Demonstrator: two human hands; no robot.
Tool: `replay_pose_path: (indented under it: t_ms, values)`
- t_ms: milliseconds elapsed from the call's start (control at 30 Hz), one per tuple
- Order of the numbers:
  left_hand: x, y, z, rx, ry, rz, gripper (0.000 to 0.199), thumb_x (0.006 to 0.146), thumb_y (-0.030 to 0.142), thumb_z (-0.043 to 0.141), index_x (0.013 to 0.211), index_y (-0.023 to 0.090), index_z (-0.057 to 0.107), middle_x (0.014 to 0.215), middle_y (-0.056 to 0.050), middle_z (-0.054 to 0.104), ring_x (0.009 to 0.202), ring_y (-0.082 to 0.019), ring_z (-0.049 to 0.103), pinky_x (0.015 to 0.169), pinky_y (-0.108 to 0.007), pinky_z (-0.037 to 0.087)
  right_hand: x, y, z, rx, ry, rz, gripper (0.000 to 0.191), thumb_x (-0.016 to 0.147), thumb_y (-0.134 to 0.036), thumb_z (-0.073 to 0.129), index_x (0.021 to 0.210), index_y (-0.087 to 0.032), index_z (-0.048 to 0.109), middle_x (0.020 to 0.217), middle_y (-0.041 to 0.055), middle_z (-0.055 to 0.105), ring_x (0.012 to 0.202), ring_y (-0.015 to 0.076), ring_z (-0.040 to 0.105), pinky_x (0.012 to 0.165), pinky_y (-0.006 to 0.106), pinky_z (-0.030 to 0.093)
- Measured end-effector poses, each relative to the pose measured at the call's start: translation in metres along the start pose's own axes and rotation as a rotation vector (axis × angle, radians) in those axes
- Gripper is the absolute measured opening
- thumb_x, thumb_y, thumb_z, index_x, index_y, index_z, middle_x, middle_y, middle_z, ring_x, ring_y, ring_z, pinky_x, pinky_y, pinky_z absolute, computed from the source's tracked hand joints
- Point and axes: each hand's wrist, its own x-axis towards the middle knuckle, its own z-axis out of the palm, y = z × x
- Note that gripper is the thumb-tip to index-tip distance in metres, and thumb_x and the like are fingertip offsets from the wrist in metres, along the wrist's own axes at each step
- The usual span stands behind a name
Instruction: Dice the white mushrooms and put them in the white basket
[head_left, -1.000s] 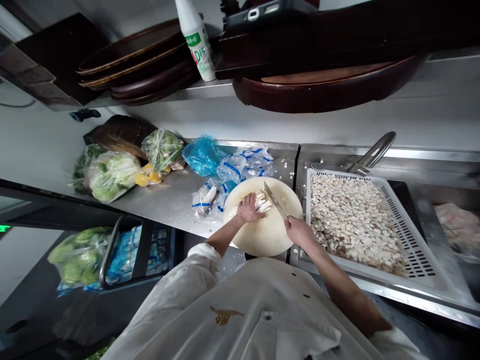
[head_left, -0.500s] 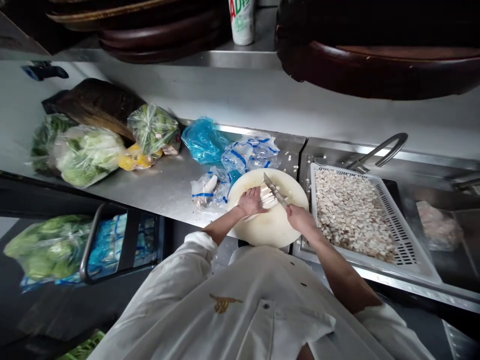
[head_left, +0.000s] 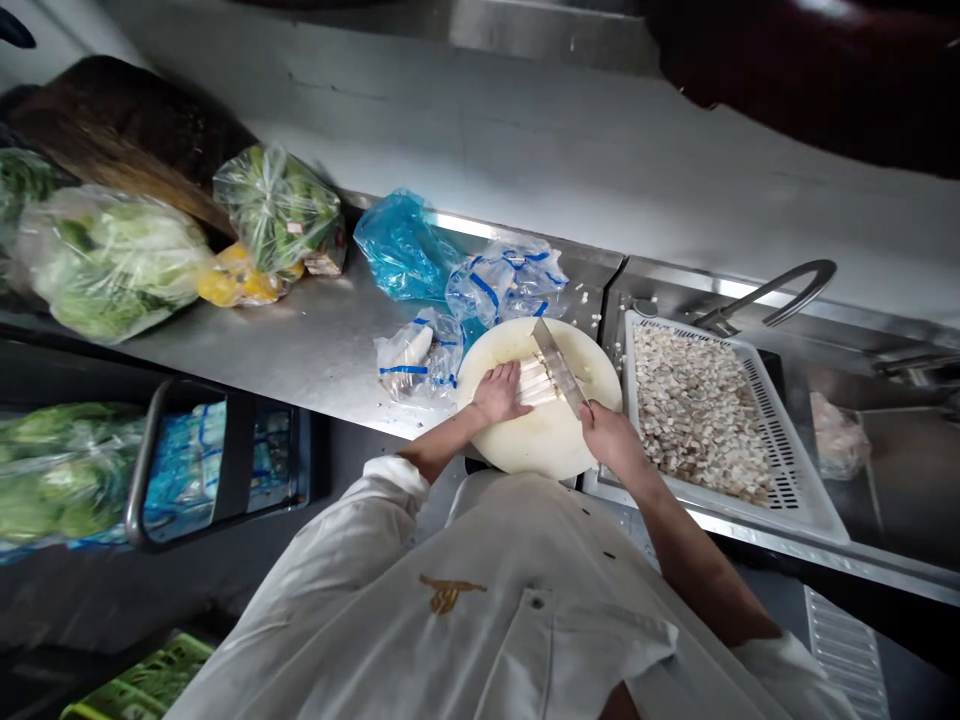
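Observation:
My right hand (head_left: pixel 609 434) is closed round the handle of a cleaver (head_left: pixel 558 364), whose broad blade slants up and left across the round white chopping board (head_left: pixel 551 458). Under and beside the blade lie pale strips (head_left: pixel 535 380) that look like king oyster mushroom, lined up side by side. My left hand (head_left: pixel 498 393) presses on their left end, fingers close together and thumb toward me, holding them against the board. Just left of the board, a clear bag with blue stripes (head_left: pixel 420 358) holds what looks like a whole mushroom.
A white perforated tray (head_left: pixel 814 510) full of chopped pieces (head_left: pixel 697 410) spans the sink on the right, under a curved faucet (head_left: pixel 795 285). Behind the board lie a blue plastic bag (head_left: pixel 405 245) and a crumpled striped bag (head_left: pixel 506 280). Bagged greens (head_left: pixel 112 260) stand on the left counter.
The view has tilted down and shifted slightly right. The cleaver's broad face now shows more, and the strips lie more exposed between the blade and my left hand. Both hands keep their hold.

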Motion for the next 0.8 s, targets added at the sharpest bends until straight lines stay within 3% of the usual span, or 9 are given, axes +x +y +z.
replay_pose_path:
  t_ms: [200,300,400,600,800]
  values:
    - [0.0,-0.001,0.0,0.011,-0.007,-0.001,0.118,0.08,0.069,0.077,0.167,0.008,0.026,0.164,-0.026,0.041,0.15,-0.044,0.038,0.125,-0.052,0.028,0.014,-0.023,0.009,-0.018,-0.13,0.033,0.046,0.114,-0.036,0.031,0.127,-0.015,0.071,0.12,0.0178,0.077,0.112,0.0264,0.071,0.09,0.03,0.044]
    - [-0.004,-0.005,-0.007,0.027,-0.022,0.01,0.12,0.076,0.07,0.08,0.165,0.009,0.029,0.161,-0.026,0.044,0.148,-0.043,0.04,0.122,-0.051,0.031,0.016,-0.027,0.005,-0.041,-0.093,0.028,0.048,0.114,-0.04,0.032,0.125,-0.015,0.072,0.121,0.0188,0.077,0.113,0.0275,0.071,0.092,0.031,0.045]
    - [-0.01,-0.009,-0.01,0.058,-0.025,0.02,0.113,0.08,0.069,0.077,0.165,0.009,0.03,0.161,-0.024,0.045,0.147,-0.041,0.041,0.122,-0.05,0.032,0.009,-0.026,0.006,-0.034,-0.03,-0.004,0.05,0.114,-0.044,0.03,0.125,-0.017,0.071,0.119,0.0173,0.078,0.112,0.0273,0.072,0.092,0.031,0.045]
    - [-0.014,-0.009,-0.013,0.115,-0.028,0.046,0.109,0.085,0.071,0.07,0.163,0.006,0.031,0.16,-0.025,0.045,0.145,-0.04,0.043,0.12,-0.049,0.033,0.01,-0.035,0.015,-0.059,-0.134,0.046,0.045,0.114,-0.038,0.031,0.128,-0.017,0.069,0.124,0.0156,0.077,0.115,0.0263,0.072,0.092,0.03,0.046]
    - [-0.019,-0.014,-0.012,0.097,0.01,0.066,0.111,0.082,0.068,0.075,0.164,0.006,0.03,0.158,-0.024,0.047,0.144,-0.04,0.043,0.12,-0.049,0.033,0.001,-0.033,0.011,-0.049,-0.028,-0.006,0.048,0.115,-0.039,0.029,0.126,-0.018,0.07,0.124,0.0162,0.077,0.117,0.0258,0.071,0.095,0.029,0.045]
